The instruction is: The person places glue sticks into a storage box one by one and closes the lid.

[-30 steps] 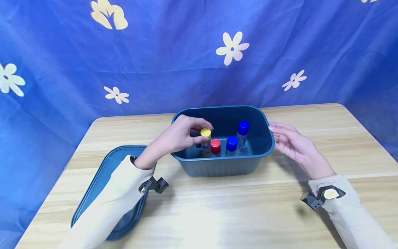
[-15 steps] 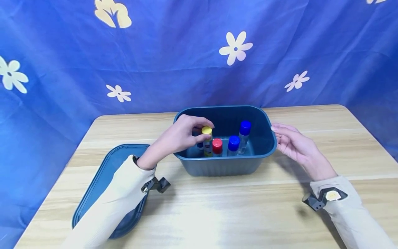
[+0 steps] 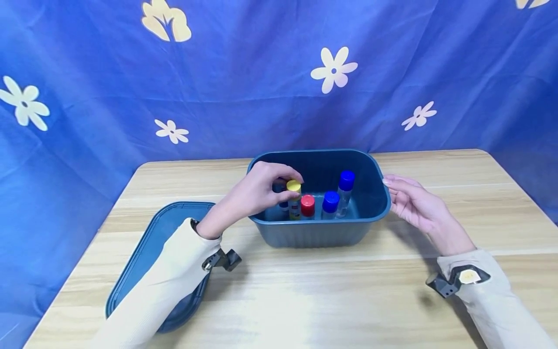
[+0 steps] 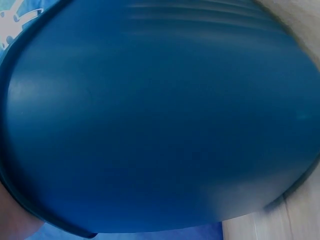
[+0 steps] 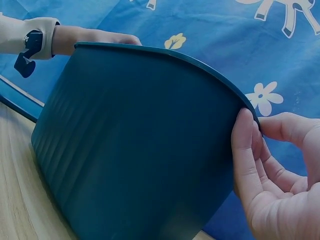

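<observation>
A deep dark blue-green plastic bin (image 3: 311, 233) stands on the table. My left hand (image 3: 263, 189) reaches over its left rim and pinches a small bottle with a yellow cap (image 3: 294, 186), upright inside. Close to it stand a red-capped bottle (image 3: 307, 206) and two clear bottles with blue caps, the nearer blue-capped bottle (image 3: 330, 202) and the farther one (image 3: 346, 181). Another dark blue item, partly hidden, sits by my left fingers. At the bin's right end, my right hand (image 3: 414, 201) pinches the rim between thumb and fingers. The bin's outer wall (image 4: 150, 110) fills the left wrist view.
A flat blue-green lid (image 3: 150, 252) lies on the wooden table (image 3: 296, 295) at the left, partly under my left forearm. A blue curtain with white flowers (image 3: 244, 97) hangs behind the table.
The whole scene has shifted slightly right in the head view. Both hands keep their grips, and the bottles stay in the same arrangement.
</observation>
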`<action>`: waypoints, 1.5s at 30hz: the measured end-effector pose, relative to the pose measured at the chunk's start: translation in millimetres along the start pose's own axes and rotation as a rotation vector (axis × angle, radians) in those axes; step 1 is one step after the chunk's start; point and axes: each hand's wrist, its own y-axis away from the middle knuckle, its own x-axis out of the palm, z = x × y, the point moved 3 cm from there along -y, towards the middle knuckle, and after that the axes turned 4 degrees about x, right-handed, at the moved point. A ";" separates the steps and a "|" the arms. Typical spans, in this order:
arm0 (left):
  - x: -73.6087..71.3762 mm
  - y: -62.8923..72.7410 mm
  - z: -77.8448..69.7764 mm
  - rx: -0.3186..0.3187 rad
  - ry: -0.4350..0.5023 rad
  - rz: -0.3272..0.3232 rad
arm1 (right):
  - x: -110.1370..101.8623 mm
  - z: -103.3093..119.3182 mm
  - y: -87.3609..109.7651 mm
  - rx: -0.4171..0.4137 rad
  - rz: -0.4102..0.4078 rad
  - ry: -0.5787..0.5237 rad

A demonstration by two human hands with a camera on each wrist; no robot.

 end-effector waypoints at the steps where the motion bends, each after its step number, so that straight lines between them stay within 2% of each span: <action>1: -0.1 0.0 -0.1 0.002 0.001 -0.004 | 0.0 -0.1 -0.2 0.001 0.001 0.005; 20: -1.9 -0.5 -1.0 -0.015 0.004 -0.032 | 0.5 1.9 -0.8 0.000 0.009 0.016; 24: -2.6 0.5 1.2 -0.001 0.059 -0.103 | 0.9 2.0 -0.8 0.004 0.003 0.010; 27: -5.3 4.1 2.6 0.006 0.090 -0.198 | 0.9 1.5 -0.3 0.002 0.000 0.011; 29: -11.2 9.9 1.9 0.009 0.083 -0.284 | 0.7 1.2 0.3 0.003 -0.001 0.016; 33: -31.1 32.1 1.8 -0.030 0.072 -0.465 | -0.5 0.2 2.3 0.004 -0.007 0.021; 36: -47.8 58.7 6.6 -0.128 0.096 -0.545 | -1.2 -0.1 3.2 0.005 -0.007 0.024; 39: -62.0 91.3 15.1 -0.249 0.118 -0.560 | -1.3 1.0 3.1 0.005 0.002 0.024; 42: -73.3 125.1 21.1 -0.355 0.124 -0.544 | -1.0 2.3 2.0 0.011 0.012 0.012; 45: -81.4 154.1 20.3 -0.439 0.049 -0.516 | -1.0 3.0 1.5 0.014 0.007 0.000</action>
